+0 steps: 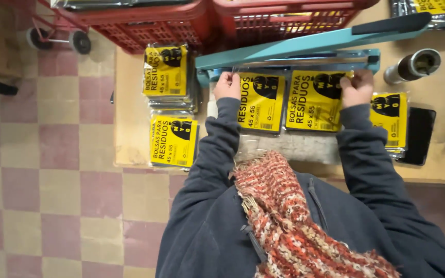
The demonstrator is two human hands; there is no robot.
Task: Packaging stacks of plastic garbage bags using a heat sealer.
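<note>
Two flat packets with yellow and black labels lie side by side under the raised arm of a teal heat sealer (305, 44). My left hand (227, 86) pinches the top edge of the left packet (261, 101) at the sealer's bar. My right hand (357, 87) grips the top right corner of the right packet (313, 100). The packets' clear top edges sit on the sealer's lower jaw (294, 64). Both my sleeves are dark blue, and a knitted red and cream scarf (289, 216) hangs below.
Two stacks of matching packets (167, 72) (174, 140) lie at the table's left, another stack (390, 118) beside a black phone (418, 135) at the right. A metal cup (413, 65) stands behind. Red baskets (145, 23) sit at the back; checkered floor lies left.
</note>
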